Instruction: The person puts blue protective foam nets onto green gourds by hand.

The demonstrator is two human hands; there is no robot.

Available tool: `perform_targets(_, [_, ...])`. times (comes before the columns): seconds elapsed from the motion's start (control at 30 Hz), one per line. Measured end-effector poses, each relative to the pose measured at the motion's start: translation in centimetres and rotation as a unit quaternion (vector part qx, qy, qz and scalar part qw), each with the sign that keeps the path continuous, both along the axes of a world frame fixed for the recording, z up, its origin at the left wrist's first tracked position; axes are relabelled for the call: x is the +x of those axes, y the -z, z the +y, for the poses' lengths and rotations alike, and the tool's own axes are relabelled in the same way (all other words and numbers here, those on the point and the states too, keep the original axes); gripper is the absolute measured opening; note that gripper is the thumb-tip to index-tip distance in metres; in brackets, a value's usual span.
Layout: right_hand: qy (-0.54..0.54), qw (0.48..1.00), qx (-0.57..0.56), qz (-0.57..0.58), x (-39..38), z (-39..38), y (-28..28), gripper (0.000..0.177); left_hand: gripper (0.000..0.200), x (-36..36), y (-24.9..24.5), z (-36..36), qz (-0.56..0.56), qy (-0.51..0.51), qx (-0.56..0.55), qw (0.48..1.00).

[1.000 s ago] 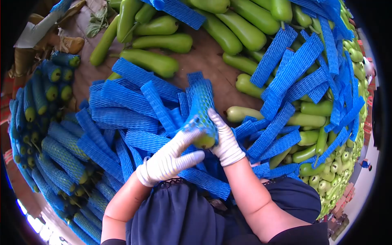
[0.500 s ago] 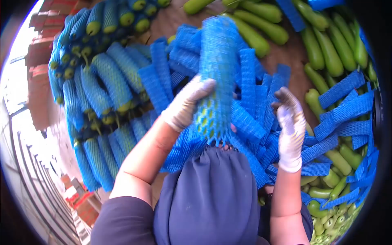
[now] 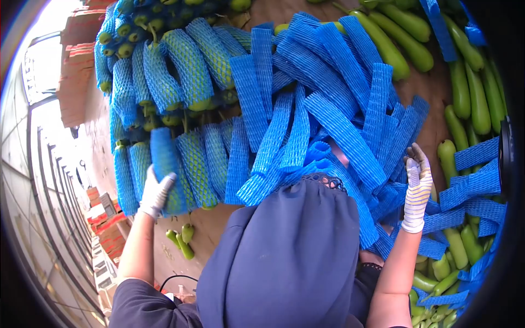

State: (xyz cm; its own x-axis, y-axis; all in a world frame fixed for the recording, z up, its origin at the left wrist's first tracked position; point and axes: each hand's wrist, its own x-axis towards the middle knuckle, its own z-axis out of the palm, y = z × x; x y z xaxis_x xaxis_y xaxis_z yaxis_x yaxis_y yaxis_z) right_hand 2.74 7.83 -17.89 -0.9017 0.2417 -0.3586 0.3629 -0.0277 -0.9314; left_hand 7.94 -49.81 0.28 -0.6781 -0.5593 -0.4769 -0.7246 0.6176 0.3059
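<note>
My left hand [image 3: 157, 192], in a white work glove, grips a long green gourd in a blue foam net sleeve [image 3: 165, 158], blurred by motion. It is over the front row of net-wrapped gourds [image 3: 195, 167] on the left. My right hand [image 3: 417, 191], in a striped glove, has its fingers slightly curled and apart, with nothing seen in them. It is at the right side of a loose pile of flat blue foam net sleeves [image 3: 342, 142].
More wrapped gourds [image 3: 188, 65] lie stacked in rows behind. Bare green gourds [image 3: 402, 49] lie at the back right and along the right side, some under blue sleeves [image 3: 476, 156]. Cardboard boxes [image 3: 76, 76] are stacked at far left. Small green gourds [image 3: 183, 240] lie below the front row.
My left hand has carried the netted gourd from above the sleeve pile left and down to the front row. My right hand is slightly lower and farther right. The view has shifted.
</note>
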Motion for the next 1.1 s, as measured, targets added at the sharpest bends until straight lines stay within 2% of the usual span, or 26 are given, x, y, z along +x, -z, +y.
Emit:
perform_targets(0.03, [-0.022,0.999,0.026,-0.012,-0.4,0.0,-0.6,0.039,0.085,1.1,1.6,0.0,-0.023,0.040,-0.056,0.997])
perform_targets(0.07, [-0.019,0.999,0.031,-0.017,-0.7,-0.2,-1.1,0.039,0.086,1.8,3.2,0.1,-0.008,0.050,-0.075,0.996])
perform_targets(0.13, [-0.012,1.000,0.029,-0.001,-1.4,-0.4,-1.8,0.039,0.086,1.4,4.7,0.5,0.032,0.004,-0.070,0.997])
perform_targets(0.27, [-0.008,0.999,0.033,-0.003,-2.0,0.3,-1.8,0.039,0.086,-0.3,2.7,0.6,-0.014,0.009,-0.073,0.997])
perform_targets(0.33, [-0.007,0.999,0.041,-0.004,-2.0,0.6,-2.2,0.038,0.084,-1.3,0.5,1.6,0.015,0.117,-0.053,0.992])
perform_targets(0.37, [-0.010,0.999,0.047,-0.008,-1.8,0.6,-2.4,0.038,0.082,-2.2,-0.8,2.6,0.014,0.225,-0.109,0.968])
perform_targets(0.4, [-0.012,0.999,0.047,-0.009,-1.6,0.8,-2.2,0.038,0.075,-3.2,-2.5,3.4,0.009,0.369,-0.146,0.918])
perform_targets(0.47, [-0.006,1.000,0.022,0.014,-1.1,1.2,-1.4,0.039,0.071,-4.4,-3.9,3.2,0.011,0.565,-0.198,0.801])
perform_targets(0.5, [0.001,1.000,0.013,0.017,-0.9,1.2,-1.3,0.039,0.068,-4.3,-3.9,3.2,-0.006,0.584,-0.233,0.777])
perform_targets(0.53, [0.003,1.000,0.013,0.018,-0.9,1.0,-1.2,0.039,0.069,-4.0,-3.1,2.5,-0.006,0.596,-0.242,0.766])
perform_targets(0.6, [0.005,1.000,0.021,-0.012,-0.4,1.0,-1.5,0.039,0.069,-2.8,-1.7,1.3,-0.115,0.585,-0.150,0.788])
perform_targets(0.63, [0.008,0.999,0.028,-0.029,-0.4,0.7,-2.3,0.040,0.069,-2.4,-1.8,2.6,-0.207,0.558,-0.139,0.791])
perform_targets(0.73, [0.007,0.999,0.045,-0.014,-0.4,0.6,-2.4,0.042,0.061,-2.1,-1.0,2.3,-0.172,0.550,-0.160,0.801])
perform_targets(0.77, [-0.012,0.995,0.098,0.003,-0.6,0.2,-2.9,0.044,0.060,-2.5,-1.0,2.2,-0.169,0.536,-0.146,0.814])
perform_targets(0.83, [-0.035,0.990,0.134,0.014,-1.5,-1.5,-4.1,0.042,0.060,-3.4,-0.7,3.3,-0.168,0.487,-0.126,0.848])
perform_targets(0.87, [-0.069,0.980,0.179,0.044,-2.1,-2.3,-4.4,0.041,0.054,-3.9,-0.5,4.1,-0.168,0.495,-0.155,0.838])
perform_targets(0.93, [-0.148,0.961,0.211,0.098,-3.5,-5.0,-4.9,0.038,0.048,-5.5,0.5,7.1,-0.057,0.514,-0.154,0.842])
perform_targets(0.97, [-0.214,0.934,0.249,0.143,-4.2,-6.4,-4.9,0.046,0.045,-6.8,0.9,9.6,-0.010,0.512,-0.110,0.852])
perform_targets(1.03, [-0.266,0.892,0.346,0.122,-5.1,-9.8,-4.7,0.064,0.038,-9.4,1.9,15.2,0.071,0.500,-0.024,0.863])
perform_targets(1.07, [-0.337,0.847,0.407,0.058,-5.5,-10.7,-4.1,0.052,0.035,-10.7,2.8,17.4,0.092,0.489,0.020,0.867])
perform_targets(1.1, [-0.336,0.855,0.386,0.088,-5.3,-10.8,-3.2,0.044,0.037,-11.8,4.1,18.6,0.089,0.455,0.080,0.882])
